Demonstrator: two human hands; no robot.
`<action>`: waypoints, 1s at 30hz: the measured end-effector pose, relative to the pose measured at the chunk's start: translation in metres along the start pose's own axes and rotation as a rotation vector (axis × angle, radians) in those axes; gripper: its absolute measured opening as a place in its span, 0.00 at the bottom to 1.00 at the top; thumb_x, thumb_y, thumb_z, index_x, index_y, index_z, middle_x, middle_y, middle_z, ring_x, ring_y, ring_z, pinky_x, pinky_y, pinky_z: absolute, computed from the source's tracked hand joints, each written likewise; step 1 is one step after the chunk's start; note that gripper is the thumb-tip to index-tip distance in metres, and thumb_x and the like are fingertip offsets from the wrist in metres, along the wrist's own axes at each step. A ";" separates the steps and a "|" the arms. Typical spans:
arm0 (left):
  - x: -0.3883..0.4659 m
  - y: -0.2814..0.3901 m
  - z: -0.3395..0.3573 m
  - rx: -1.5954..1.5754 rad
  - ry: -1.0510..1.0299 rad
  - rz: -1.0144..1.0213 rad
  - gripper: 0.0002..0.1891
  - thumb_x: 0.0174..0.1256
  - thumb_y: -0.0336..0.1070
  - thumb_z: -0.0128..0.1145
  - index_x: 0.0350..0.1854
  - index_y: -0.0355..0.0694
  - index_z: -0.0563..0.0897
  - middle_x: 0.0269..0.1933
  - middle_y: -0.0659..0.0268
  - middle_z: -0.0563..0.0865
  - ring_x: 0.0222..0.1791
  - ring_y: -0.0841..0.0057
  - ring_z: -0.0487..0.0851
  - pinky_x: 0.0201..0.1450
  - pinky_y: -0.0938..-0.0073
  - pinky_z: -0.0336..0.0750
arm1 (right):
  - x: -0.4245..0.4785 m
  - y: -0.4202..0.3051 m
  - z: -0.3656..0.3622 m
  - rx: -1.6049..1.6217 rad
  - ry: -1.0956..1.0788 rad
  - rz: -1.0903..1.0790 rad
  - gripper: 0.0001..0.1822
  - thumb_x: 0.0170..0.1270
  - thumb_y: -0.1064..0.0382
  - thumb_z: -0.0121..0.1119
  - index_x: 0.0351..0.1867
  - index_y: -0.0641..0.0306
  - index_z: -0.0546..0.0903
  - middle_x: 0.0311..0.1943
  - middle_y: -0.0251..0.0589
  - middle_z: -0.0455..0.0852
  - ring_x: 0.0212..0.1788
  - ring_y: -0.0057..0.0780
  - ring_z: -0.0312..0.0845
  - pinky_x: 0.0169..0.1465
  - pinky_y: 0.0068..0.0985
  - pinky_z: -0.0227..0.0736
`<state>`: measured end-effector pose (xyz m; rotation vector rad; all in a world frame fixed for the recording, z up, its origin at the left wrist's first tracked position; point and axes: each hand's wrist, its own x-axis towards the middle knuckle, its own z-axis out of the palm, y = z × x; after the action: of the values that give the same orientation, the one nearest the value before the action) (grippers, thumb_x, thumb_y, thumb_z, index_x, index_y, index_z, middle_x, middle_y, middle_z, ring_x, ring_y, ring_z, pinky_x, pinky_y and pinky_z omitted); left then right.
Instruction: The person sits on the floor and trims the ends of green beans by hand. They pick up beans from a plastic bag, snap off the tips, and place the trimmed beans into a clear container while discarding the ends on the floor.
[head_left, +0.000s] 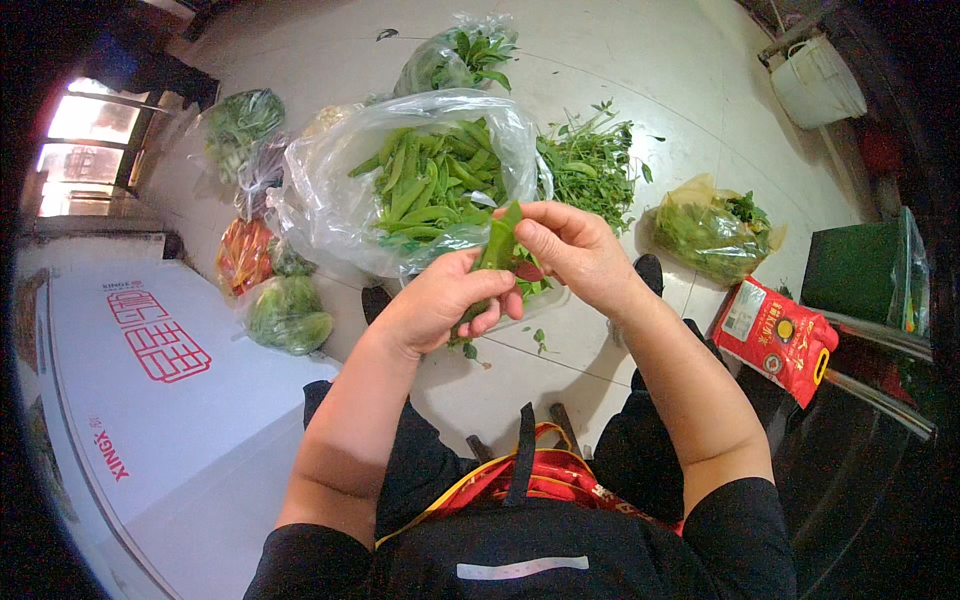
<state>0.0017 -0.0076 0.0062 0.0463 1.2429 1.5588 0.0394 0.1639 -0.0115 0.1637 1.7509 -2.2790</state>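
Observation:
My left hand (457, 300) is closed around some green pods, with leafy bits hanging below it. Between the thumb and finger of my right hand (577, 251) is the upper end of a flat green pod (501, 238), which also touches the left hand. Just beyond both hands a clear plastic bag (322, 172) lies wide open on the floor, holding many green pods (431, 176). A heap of leafy green stems (592, 161) lies to the right of the bag. Partly hidden under my hands is another clear bag or tray with greens.
Bagged leafy greens (244, 127), a bag of orange-red vegetables (244, 251) and a bagged green vegetable (289, 315) lie left. Another bag of greens (457, 64) lies beyond. A yellowish bag (712, 229), a red packet (772, 337) and a white bucket (817, 82) are right; a white chest freezer (150, 405) stands left.

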 end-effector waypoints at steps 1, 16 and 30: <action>0.000 0.000 0.001 0.013 -0.001 -0.038 0.14 0.59 0.35 0.48 0.45 0.34 0.74 0.25 0.67 0.77 0.14 0.90 0.66 0.13 0.90 0.56 | -0.001 -0.002 -0.002 -0.055 0.014 -0.003 0.16 0.63 0.56 0.52 0.46 0.64 0.78 0.33 0.30 0.81 0.27 0.12 0.70 0.28 0.13 0.66; 0.012 -0.005 0.003 0.748 0.614 0.703 0.11 0.47 0.34 0.65 0.30 0.37 0.78 0.24 0.67 0.77 0.25 0.75 0.76 0.27 0.78 0.69 | 0.003 0.001 -0.014 -0.070 0.267 0.034 0.09 0.61 0.63 0.54 0.38 0.67 0.75 0.25 0.34 0.78 0.21 0.17 0.73 0.23 0.17 0.70; 0.014 -0.016 0.001 1.023 0.539 0.781 0.10 0.41 0.24 0.61 0.30 0.35 0.78 0.30 0.59 0.80 0.30 0.67 0.80 0.33 0.74 0.73 | -0.007 0.004 0.001 -0.584 0.122 -0.012 0.06 0.55 0.67 0.55 0.32 0.68 0.78 0.22 0.37 0.81 0.24 0.21 0.76 0.30 0.21 0.71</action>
<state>0.0072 0.0011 -0.0122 0.9068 2.5664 1.3984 0.0471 0.1629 -0.0137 0.1761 2.3946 -1.6960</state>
